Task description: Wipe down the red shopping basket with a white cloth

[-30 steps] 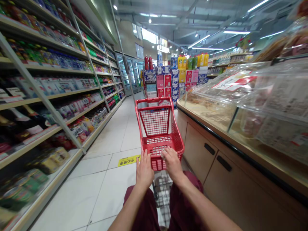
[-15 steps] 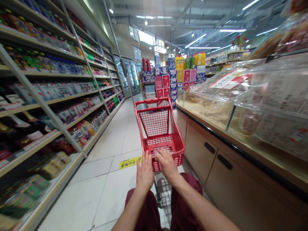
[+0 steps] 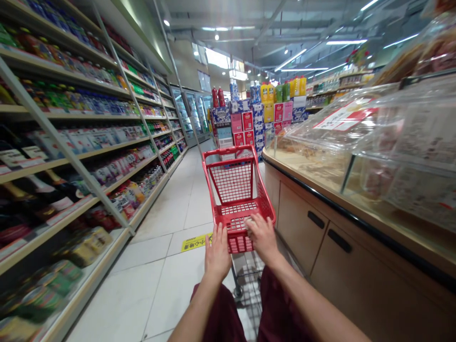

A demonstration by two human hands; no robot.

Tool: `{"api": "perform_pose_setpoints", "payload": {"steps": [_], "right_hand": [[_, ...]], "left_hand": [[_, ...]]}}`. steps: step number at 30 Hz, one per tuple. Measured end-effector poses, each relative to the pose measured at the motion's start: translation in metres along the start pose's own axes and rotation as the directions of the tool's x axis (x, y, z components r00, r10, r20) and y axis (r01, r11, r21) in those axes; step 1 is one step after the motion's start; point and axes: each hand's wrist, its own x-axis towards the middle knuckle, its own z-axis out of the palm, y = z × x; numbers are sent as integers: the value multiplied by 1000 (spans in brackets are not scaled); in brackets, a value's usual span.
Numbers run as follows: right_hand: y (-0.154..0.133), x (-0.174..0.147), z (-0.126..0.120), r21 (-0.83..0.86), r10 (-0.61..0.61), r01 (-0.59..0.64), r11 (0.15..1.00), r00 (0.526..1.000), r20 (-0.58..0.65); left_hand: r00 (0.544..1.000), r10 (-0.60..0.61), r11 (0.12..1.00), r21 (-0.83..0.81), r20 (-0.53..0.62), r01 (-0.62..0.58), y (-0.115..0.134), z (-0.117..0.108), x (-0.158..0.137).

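Note:
In the head view a red plastic shopping cart (image 3: 233, 204) with a grid-sided basket stands straight before me; no goods show inside its basket. My left hand (image 3: 218, 251) lies on the near left corner of the cart, fingers stretched out and holding nothing I can see. Over the near right part of the rim, my right hand (image 3: 264, 240) has its fingers bent and close together. A small whitish thing (image 3: 248, 227) shows at its thumb side, too blurred to name. Whether the palms press on the rim is hidden.
Drink shelves (image 3: 117, 116) line the left side. A wooden display counter (image 3: 302, 223) with clear plastic covers runs close along the right. Stacked cartons (image 3: 245, 123) topped with bottles stand ahead. A yellow floor sticker (image 3: 195, 242) lies left of the cart.
My right hand has slid to the right along the rim, and its fingers are more bent. My left hand stays at the near left corner. The view has shifted slightly.

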Motion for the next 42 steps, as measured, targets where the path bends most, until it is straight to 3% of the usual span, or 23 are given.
{"api": "perform_pose_setpoints", "payload": {"steps": [4, 10, 16, 23, 25, 29, 31, 35, 38, 42], "right_hand": [[22, -4, -12, -65, 193, -199, 978, 977, -87], [-6, -4, 3, 52, -43, 44, 998, 999, -6], [28, -4, -14, -67, 224, -233, 970, 968, -116], [-14, -3, 17, 19, -56, 57, 998, 997, -44], [-2, -4, 11, 8, -59, 59, 998, 998, -30], [21, -2, -4, -6, 77, -78, 997, 994, -78], [9, -1, 2, 0, 76, -76, 997, 992, -96], [-21, -1, 18, 10, -82, 82, 997, 994, -72], [2, -8, 6, 1, -85, 85, 996, 996, -26], [46, -20, -14, -37, 88, -93, 995, 988, -126]], "left_hand": [[999, -23, 999, -32, -26, 22, 6, 2, -1], [1000, -21, 1000, -23, -4, 21, 9, 4, -1], [998, 12, 1000, -25, -62, -13, 6, 12, 0], [998, -16, 999, -36, -54, 14, 6, 13, 4], [999, -5, 999, -48, -47, 2, 3, 11, 4], [999, 15, 996, -91, -39, -19, 4, 7, 3], [1000, 2, 994, -111, -25, -5, 6, 5, 3], [1000, -10, 996, -94, 14, 11, 2, 1, 2], [1000, 27, 999, -46, -11, -27, -7, 0, 0], [998, 8, 998, -54, -55, -11, -6, 4, -2]]}}
